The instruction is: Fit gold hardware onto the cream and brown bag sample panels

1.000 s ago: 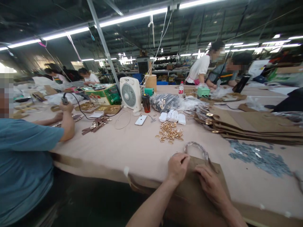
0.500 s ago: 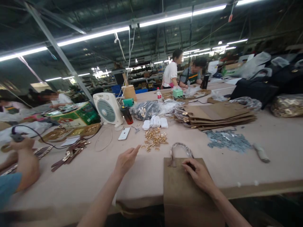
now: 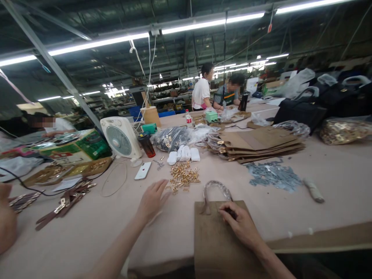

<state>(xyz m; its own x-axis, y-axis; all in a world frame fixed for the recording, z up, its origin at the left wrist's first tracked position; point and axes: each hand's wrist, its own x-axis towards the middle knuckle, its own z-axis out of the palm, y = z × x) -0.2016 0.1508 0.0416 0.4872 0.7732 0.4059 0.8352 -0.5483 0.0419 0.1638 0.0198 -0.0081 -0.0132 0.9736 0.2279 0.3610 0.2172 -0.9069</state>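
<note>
My left hand (image 3: 152, 201) is over the table just left of a loose pile of small gold-coloured metal buckles (image 3: 184, 177). Its fingers are stretched out, slightly blurred, and hold nothing that shows. Resting on a flat brown bag panel (image 3: 216, 240) at the table's front edge is my right hand (image 3: 241, 223). Thumb and forefinger are pinched together there, and whatever lies inside the curled fingers is hidden. A plastic-wrapped looped handle (image 3: 217, 186) rises from the panel's top edge, its right end partly behind my right hand.
Brown bag panels (image 3: 261, 141) are stacked behind, near grey flat pieces (image 3: 274, 175). White bundles (image 3: 183, 154), a phone (image 3: 143, 171), a tumbler (image 3: 147, 145) and a fan (image 3: 120, 137) stand further back. Brown straps (image 3: 65, 203) and a co-worker's arm (image 3: 7, 221) are at left.
The view has turned a little, so the table things sit further left. My left hand's fingers have spread slightly beside the buckles. My right hand stays on the panel.
</note>
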